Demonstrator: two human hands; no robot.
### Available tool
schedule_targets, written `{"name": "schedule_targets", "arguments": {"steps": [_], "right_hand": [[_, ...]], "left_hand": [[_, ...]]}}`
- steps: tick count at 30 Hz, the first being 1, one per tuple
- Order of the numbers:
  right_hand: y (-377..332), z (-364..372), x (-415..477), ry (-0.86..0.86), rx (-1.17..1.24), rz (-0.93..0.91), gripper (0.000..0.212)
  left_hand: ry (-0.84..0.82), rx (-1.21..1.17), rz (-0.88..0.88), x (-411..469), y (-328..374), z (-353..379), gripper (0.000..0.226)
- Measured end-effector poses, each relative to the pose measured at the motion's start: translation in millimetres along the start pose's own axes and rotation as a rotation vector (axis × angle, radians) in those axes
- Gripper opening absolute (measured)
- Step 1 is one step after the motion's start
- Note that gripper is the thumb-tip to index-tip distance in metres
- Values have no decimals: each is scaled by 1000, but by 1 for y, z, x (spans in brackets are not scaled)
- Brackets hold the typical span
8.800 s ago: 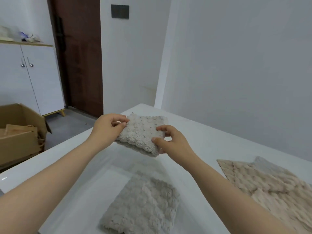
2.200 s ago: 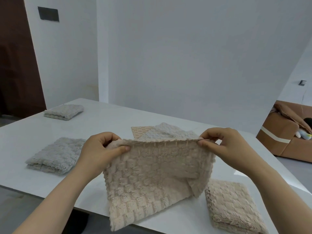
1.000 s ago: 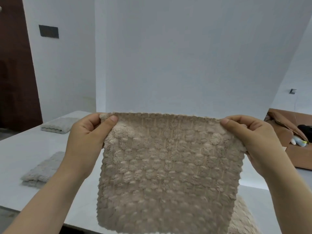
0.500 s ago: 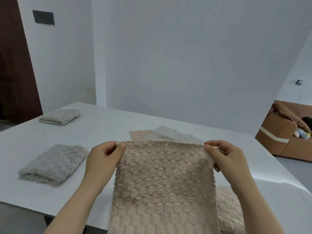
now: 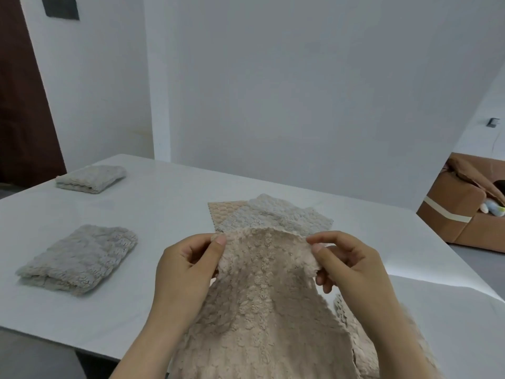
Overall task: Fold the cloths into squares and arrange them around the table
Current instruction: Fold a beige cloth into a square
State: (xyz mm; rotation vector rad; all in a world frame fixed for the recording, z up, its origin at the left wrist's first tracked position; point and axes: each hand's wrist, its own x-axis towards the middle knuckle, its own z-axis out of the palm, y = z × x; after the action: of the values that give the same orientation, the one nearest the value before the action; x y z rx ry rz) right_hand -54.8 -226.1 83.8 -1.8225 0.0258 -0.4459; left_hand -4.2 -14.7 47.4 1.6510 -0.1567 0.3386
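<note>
- Readable text, labels, brands, numbers, signs: none in view;
- dark wall plate (image 5: 61, 6), upper left: plain face, any marking too small to tell;
- small wall fitting (image 5: 492, 123), far right: too small and blurred to tell any lettering

Beige cloth (image 5: 262, 310) aloft, limp; near sq (image 5: 79, 258), far sq (image 5: 91, 177) folded, L.
</note>
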Motion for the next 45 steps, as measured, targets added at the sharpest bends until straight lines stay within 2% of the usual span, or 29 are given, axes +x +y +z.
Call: {"name": "schedule_targets", "arguments": {"steps": [7,18,25,31,34,45], "right_hand": [[-8,21,-9,-144,58,21,16],[-10,37,-17,-230,54,11,11],[-6,34,-18,-294,142,62,29],[-5,38,-18,-300,125,35,14],[-6,41,-18,-283,100,11,5],[-7,45,-20,-271,-32,-105,11]], "left_hand": [[-58,-102,-45,-20,8,10,17],[-117,-226,-117,-38,10,13,10],[-122,-350,-171,-39,7,9,26],[-124,-329,-158,-42,4,8,25],[-147,-311,-134,-43,7,9,11],[-123,-231,-101,-46,13,9,15]]}}
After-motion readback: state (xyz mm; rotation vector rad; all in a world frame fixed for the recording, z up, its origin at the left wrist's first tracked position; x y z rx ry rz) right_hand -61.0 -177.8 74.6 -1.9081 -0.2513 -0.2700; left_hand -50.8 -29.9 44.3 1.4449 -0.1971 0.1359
